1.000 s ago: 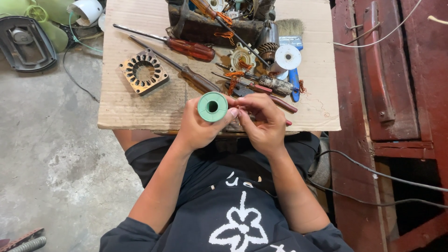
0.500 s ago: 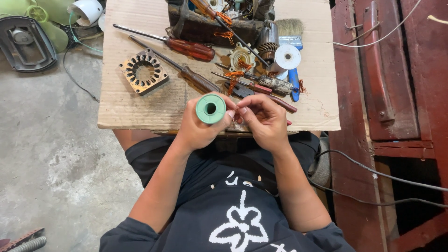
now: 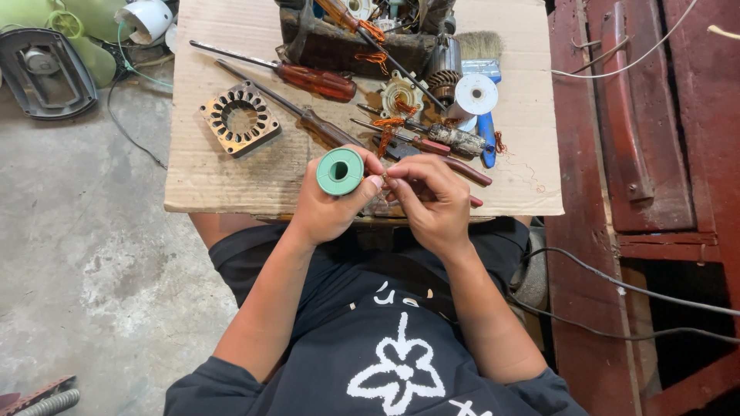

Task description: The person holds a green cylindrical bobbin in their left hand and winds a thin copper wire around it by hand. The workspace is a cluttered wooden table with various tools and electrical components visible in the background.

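Observation:
My left hand holds a green spool upright, its round face toward me, over the near edge of a cardboard sheet. My right hand sits right beside it, fingertips pinched together against the left thumb, apparently on a fine strand from the spool; the strand itself is too thin to make out. Both hands hover just in front of several screwdrivers lying on the cardboard.
On the cardboard lie a square metal stator core, a white spool, a blue-handled brush, copper wire scraps and a dark motor part at the back. A red wooden structure with cables stands at right; concrete floor at left.
The hands and green spool have barely shifted; the fingertips stay pinched together beside the spool.

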